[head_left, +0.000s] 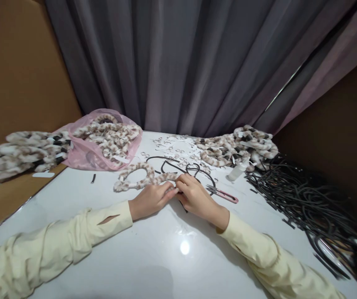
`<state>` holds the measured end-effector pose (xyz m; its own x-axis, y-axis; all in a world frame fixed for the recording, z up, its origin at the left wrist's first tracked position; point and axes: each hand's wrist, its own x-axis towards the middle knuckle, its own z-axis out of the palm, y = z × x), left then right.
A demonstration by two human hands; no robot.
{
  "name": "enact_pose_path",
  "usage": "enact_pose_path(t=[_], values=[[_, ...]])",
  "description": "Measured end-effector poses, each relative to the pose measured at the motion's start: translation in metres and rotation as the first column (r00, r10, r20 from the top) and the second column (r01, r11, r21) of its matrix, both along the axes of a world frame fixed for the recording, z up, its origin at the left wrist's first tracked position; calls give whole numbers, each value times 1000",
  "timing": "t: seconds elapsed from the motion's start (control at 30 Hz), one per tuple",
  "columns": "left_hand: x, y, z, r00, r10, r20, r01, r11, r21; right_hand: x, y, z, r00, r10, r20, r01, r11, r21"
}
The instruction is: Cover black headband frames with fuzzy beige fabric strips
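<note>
My left hand and my right hand meet over the middle of the white table, fingers closed in a pinch. Between them is the end of a brown-spotted white plush strap, whose other part curls into a loop on the left. My fingers hide the strap's tip. A black cord lies in loose curves just behind my right hand, and a short dark end shows under that hand; whether the fingers also grip it cannot be seen. Pink-handled thread snips rest to the right of my right hand.
A pink plastic bag of plush straps stands back left, beside more straps. Another plush pile lies back right, near a small clear bottle. Metal rings and white tags are scattered behind. Black cords heap at right.
</note>
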<state>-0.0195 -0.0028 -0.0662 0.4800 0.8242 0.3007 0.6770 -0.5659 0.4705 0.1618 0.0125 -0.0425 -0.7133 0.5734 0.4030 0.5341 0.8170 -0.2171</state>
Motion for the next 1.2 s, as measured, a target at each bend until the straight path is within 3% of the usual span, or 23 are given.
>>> enact_pose_path(t=[0.17, 0.3, 0.53, 0.73, 0.83, 0.9, 1.0, 1.1, 1.2], values=[[-1, 0, 0, 998, -8, 68, 6, 999, 32, 1, 1, 5, 1000, -8, -23, 6, 997, -71], [-1, -1, 0, 999, -22, -28, 24, 998, 51, 6, 4, 12, 999, -19, 30, 24, 986, -164], [-2, -1, 2, 993, -58, -105, 59, 998, 12, 14, 8, 22, 989, 76, 127, -42, 967, -252], [-2, -2, 3, 990, -142, 8, 142, 989, -40, 16, 9, 24, 985, 139, 100, -115, 970, -214], [0, -2, 9, 978, -93, 187, 127, 975, -180, 16, 9, 23, 986, 150, 69, -125, 950, -285], [2, 0, 17, 935, 10, 354, 142, 906, -398, 15, 8, 21, 992, 111, 58, -88, 947, -309], [3, 3, 29, 834, 232, 500, 226, 683, -695, 12, 5, 19, 998, 46, 33, -35, 957, -289], [4, 6, 38, 771, 356, 528, 310, 514, -799, 9, 2, 18, 1000, 30, -2, -29, 969, -247], [3, 7, 41, 754, 368, 544, 384, 425, -820, 7, 1, 18, 999, 47, -15, -49, 976, -212]])
